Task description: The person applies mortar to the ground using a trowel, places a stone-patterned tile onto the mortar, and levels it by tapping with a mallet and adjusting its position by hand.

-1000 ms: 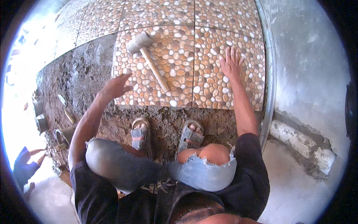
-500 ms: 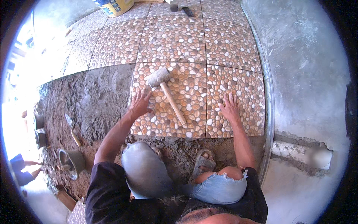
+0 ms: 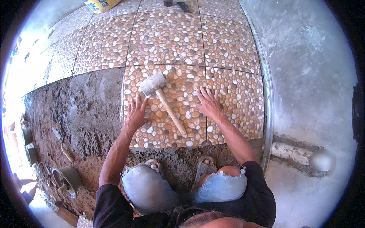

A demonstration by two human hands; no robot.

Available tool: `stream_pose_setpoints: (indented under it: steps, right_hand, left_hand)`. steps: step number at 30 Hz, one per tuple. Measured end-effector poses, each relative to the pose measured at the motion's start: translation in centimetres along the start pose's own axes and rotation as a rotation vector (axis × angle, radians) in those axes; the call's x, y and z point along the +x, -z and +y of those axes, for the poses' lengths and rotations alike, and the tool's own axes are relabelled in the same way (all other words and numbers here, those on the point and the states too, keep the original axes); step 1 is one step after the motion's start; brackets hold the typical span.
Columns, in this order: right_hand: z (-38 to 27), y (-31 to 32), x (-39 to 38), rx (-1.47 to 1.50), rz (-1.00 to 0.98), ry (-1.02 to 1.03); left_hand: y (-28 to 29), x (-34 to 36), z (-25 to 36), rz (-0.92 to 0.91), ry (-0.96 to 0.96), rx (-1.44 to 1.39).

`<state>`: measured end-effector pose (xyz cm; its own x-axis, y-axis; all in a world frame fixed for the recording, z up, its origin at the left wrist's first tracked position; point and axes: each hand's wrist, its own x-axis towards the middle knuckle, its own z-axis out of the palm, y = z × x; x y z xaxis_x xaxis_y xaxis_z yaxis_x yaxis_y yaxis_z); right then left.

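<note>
I squat over a floor of pebble-pattern tiles. My left hand point(image 3: 136, 112) lies flat, fingers spread, on the near pebble tile point(image 3: 167, 129) by its left edge. My right hand point(image 3: 207, 102) presses flat across the joint between that tile and the tile to its right point(image 3: 239, 98). Between my hands a rubber mallet point(image 3: 161, 97) with a grey head and wooden handle lies loose on the tile. Neither hand holds anything.
Wet grey mortar bed point(image 3: 83, 110) spreads to the left and under my sandalled feet point(image 3: 203, 167). A trowel point(image 3: 62, 144) and a small metal pot point(image 3: 66, 178) sit on the mortar. A grey cement strip point(image 3: 304, 76) and white pipe point(image 3: 292, 152) lie to the right. A yellow bag point(image 3: 99, 4) stands far back.
Both hands have settled flat on the near tiles, the left one sliding onto the tile's left edge. The view has tilted so the tiles and mallet sit lower in frame.
</note>
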<state>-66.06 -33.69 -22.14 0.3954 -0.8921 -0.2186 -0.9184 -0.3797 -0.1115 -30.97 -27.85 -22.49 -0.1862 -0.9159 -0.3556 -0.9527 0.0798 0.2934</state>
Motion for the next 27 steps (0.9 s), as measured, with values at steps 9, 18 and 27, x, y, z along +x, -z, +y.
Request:
stream_pose_setpoints:
  steps: [9,18,27]
  right_hand:
    - [-1.1,1.1,0.9,0.005,-0.119,-0.046]
    - [-2.3,2.3,0.9,-0.015,-0.168,-0.111]
    - [-2.8,2.6,1.1,-0.048,-0.208,-0.101]
  left_hand:
    - [0.4,-0.4,-0.4,0.013,0.005,-0.036]
    - [-0.2,0.0,-0.7,0.018,-0.013,0.016]
    - [-1.5,0.2,-0.5,0.121,0.009,-0.026]
